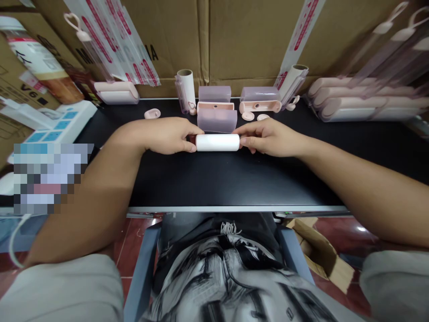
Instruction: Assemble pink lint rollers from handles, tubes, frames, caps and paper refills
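At the upper left of the frame, a clear plastic bottle with a white cap and amber-brown contents (pixel 47 67) stands behind a long white power strip with blue socket panels (pixel 72 118). A blurred-out flat object (pixel 50 176) lies below the strip, beside the left forearm. Along the back of the black tabletop (pixel 214 183), before a brown cardboard wall (pixel 241 44), come a pink-and-white roller with a looped strap (pixel 117 93), a small pale pink oval cap (pixel 152 113) and an upright white tube in a translucent lilac cover (pixel 188 87). At upper centre, a curved translucent lilac plastic shell (pixel 217 120) sits directly behind the hands' work, closing off that side; whether it touches is unclear. Right of it are an opened pink-and-lilac case (pixel 260 100), two pale pink round caps, one of them a flat disc (pixel 248 116), and a second upright white tube (pixel 288 87). Pink-and-white rollers in a stack (pixel 368 100) fill the upper right.

Near the centre, a smooth white cylindrical roll (pixel 217 142) lies level, crosswise between the hands. The left hand (pixel 167 136) pinches its left end, thumb and forefinger slightly parted around it; the right hand (pixel 270 137) holds its right end likewise, fingertips close together
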The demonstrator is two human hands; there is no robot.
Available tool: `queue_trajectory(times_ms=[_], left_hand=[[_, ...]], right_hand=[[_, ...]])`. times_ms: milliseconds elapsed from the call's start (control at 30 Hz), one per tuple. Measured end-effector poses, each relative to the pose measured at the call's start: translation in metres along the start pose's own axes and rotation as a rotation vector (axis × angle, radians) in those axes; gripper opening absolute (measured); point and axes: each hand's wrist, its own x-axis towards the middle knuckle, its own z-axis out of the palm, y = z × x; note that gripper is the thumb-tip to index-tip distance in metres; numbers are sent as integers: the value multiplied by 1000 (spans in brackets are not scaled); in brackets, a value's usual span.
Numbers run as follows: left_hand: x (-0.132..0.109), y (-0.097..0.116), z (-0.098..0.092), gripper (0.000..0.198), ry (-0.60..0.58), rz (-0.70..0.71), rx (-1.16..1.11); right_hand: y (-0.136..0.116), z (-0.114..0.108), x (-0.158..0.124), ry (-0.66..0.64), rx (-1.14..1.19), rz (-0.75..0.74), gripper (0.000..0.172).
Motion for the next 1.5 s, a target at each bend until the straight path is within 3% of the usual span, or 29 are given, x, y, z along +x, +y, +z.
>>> queue_trajectory(times_ms=[233, 633, 900, 1100, 1200, 1500], left_hand=[[-2, -9, 2, 38, 64, 8, 54], [1, 0, 2, 43, 13, -36, 186], [3, 11, 4, 45, -1, -59, 88], [7, 8, 8, 47, 77, -66, 168], [6, 8, 7, 48, 57, -79, 177], [5, 7, 8, 55, 61, -60, 124]], right_hand=[[1, 0, 0, -22, -8, -17, 29], [-7, 1, -1, -1, -53, 73, 34], [-9, 8, 0, 102, -19, 151, 18], [1, 11, 3, 158, -32, 159, 29], [7, 10, 3, 174, -46, 155, 32], [2, 6, -2, 196, -310, 157, 29]])
